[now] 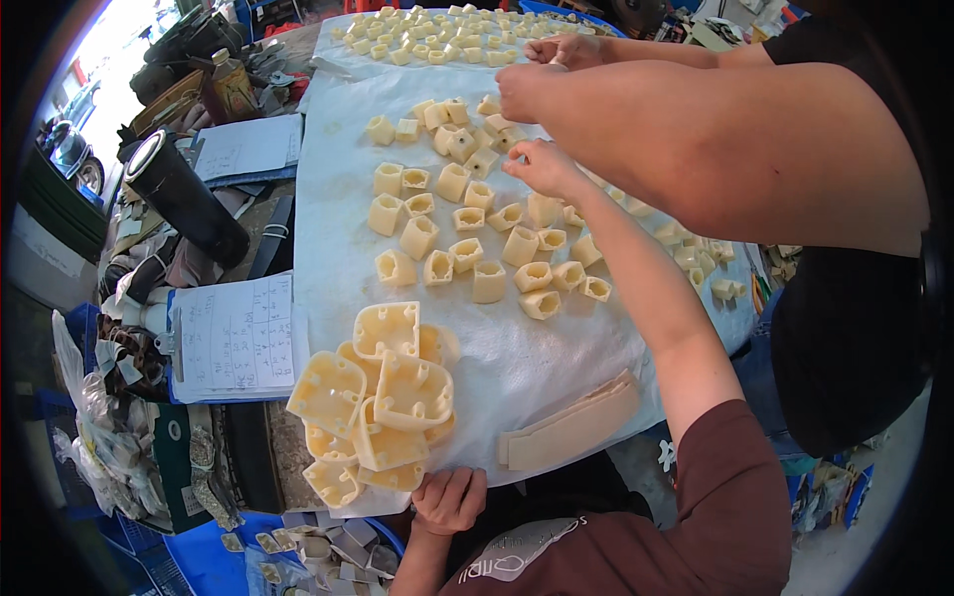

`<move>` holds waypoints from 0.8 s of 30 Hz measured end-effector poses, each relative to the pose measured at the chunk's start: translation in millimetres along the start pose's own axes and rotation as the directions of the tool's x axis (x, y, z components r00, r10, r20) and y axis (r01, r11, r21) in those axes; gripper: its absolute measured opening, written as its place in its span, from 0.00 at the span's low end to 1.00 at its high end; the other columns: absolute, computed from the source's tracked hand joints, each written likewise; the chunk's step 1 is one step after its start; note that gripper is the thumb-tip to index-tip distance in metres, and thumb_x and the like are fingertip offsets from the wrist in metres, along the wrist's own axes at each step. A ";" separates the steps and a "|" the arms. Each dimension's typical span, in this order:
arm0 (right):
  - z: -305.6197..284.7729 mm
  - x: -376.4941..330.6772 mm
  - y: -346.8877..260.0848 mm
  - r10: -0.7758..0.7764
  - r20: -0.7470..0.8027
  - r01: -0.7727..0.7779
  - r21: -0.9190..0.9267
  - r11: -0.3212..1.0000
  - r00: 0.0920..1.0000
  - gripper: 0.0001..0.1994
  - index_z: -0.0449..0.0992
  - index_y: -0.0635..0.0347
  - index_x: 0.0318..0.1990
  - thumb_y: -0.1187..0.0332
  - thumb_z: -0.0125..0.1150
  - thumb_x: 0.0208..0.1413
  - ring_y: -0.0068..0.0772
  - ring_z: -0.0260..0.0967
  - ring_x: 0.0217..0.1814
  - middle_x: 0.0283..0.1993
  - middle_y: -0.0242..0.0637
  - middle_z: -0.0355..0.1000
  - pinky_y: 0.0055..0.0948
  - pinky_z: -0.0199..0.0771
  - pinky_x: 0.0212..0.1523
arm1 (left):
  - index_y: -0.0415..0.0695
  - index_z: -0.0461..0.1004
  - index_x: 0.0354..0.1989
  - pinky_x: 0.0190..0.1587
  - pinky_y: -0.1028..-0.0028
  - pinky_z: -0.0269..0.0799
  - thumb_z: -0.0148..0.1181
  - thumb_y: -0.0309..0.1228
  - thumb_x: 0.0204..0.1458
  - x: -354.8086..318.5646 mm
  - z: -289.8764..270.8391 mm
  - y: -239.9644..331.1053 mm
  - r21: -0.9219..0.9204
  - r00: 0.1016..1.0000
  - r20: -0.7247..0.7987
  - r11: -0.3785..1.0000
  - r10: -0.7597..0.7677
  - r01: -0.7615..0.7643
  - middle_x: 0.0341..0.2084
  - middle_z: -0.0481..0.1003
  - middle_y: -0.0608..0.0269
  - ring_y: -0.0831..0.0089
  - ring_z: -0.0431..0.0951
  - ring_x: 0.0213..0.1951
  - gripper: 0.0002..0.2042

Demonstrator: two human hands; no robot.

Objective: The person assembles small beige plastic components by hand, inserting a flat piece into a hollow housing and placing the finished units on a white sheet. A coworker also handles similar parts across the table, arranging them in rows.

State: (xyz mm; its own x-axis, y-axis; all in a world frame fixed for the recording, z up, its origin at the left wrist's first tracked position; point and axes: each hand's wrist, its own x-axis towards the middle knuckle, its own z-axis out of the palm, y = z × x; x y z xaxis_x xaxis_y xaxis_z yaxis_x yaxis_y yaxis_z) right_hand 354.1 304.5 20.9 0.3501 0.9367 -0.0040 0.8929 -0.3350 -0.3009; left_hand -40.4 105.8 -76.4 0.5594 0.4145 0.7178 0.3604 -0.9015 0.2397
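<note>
My left hand rests closed on the near edge of the covered table, its fingers curled under, with nothing visible in it. Right beside it is a pile of large cream plastic shells with small posts inside. My right arm stretches far across the table. My right hand hovers low over small hollow cream plastic pieces, its fingers bent and apart, and I see nothing held. More hollow pieces stand in loose rows, several with their openings upward.
A co-worker's hands and forearms reach in from the right, close above my right hand. Flat beige strips lie by the near edge. Clipboards, a black cylinder and a bottle stand left. More small pieces cover the far end.
</note>
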 end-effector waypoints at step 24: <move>4.2 23.4 6.6 0.068 -0.115 -0.035 0.266 0.963 0.991 0.11 0.74 0.58 0.32 0.60 0.61 0.47 0.36 0.71 0.41 0.35 0.36 0.74 0.39 0.68 0.40 | 0.53 0.75 0.30 0.35 0.71 0.62 0.58 0.26 0.35 -1.3 -0.4 -0.3 -0.008 1.000 0.001 1.000 0.002 -0.002 0.27 0.71 0.72 0.72 0.68 0.30 0.11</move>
State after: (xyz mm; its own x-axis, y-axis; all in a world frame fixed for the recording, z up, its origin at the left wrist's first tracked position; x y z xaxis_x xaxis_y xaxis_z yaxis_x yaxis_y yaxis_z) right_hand 367.0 324.6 14.8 0.4400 0.8939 0.0856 0.7726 -0.3282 -0.5435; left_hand -41.5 105.5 -77.2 0.5608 0.4129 0.7177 0.3535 -0.9032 0.2434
